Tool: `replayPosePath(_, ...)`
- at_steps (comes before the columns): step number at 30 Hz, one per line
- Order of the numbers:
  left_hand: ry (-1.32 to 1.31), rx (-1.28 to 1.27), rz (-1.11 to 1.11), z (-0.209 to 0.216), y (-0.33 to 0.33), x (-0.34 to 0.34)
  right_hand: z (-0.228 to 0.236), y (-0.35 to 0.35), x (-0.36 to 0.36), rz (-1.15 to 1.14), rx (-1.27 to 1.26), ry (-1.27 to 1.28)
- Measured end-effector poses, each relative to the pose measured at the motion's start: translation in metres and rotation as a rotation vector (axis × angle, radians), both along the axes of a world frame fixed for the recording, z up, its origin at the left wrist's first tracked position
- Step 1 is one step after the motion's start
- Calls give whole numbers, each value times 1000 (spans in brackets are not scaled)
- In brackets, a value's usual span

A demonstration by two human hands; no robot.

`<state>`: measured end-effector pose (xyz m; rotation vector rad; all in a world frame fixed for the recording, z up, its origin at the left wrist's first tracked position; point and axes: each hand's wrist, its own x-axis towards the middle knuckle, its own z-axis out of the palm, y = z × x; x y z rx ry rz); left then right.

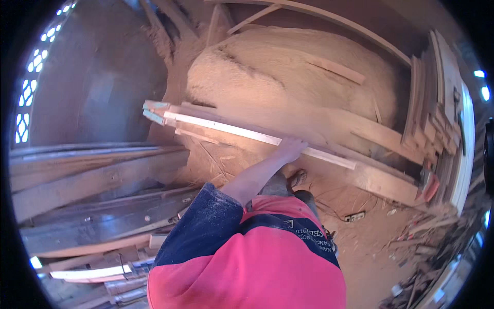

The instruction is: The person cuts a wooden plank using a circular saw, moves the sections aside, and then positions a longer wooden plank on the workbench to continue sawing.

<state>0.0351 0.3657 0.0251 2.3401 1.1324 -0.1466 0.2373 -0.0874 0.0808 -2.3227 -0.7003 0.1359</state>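
A long, narrow wooden strip (221, 125), its top face brightly lit, runs slantwise across the middle of the view. My left hand (293, 149) reaches out from a dusty navy sleeve and is closed over the strip, right of its middle. Some of the fingers are hidden behind the hand. Beneath and beside the strip lies a thicker wooden beam (383, 184), which extends farther right. Pale blue paint marks the wood ends (154, 115) at the far left of this stack. My right hand is not visible.
A large sawdust heap (247, 77) rises beyond the beam, with a loose board (339, 71) on it. Stacked boards (432, 103) stand at right, near a red object (430, 186). Long planks (98, 167) fill the left side. A socket strip (355, 217) lies on the dusty floor.
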Motion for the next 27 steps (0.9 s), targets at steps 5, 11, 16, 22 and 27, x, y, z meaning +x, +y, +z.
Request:
replayPosePath(5, -88, 177, 3, -21, 16, -93, 13, 17, 10, 97, 18, -139)
replayPosePath(11, 63, 216, 55, -24, 52, -208, 83, 61, -10, -160, 127, -14)
replayPosePath(16, 153, 63, 57, -18, 59, -191, 102, 55, 15, -485, 223, 64)
replayPosePath(22, -60, 33, 2, 2, 19, -95, 173, 121, 9, -330, 156, 29)
replayPosePath(27, -507, -258, 8, 35, -7, 7, 168, 155, 66, 48, 229, 110)
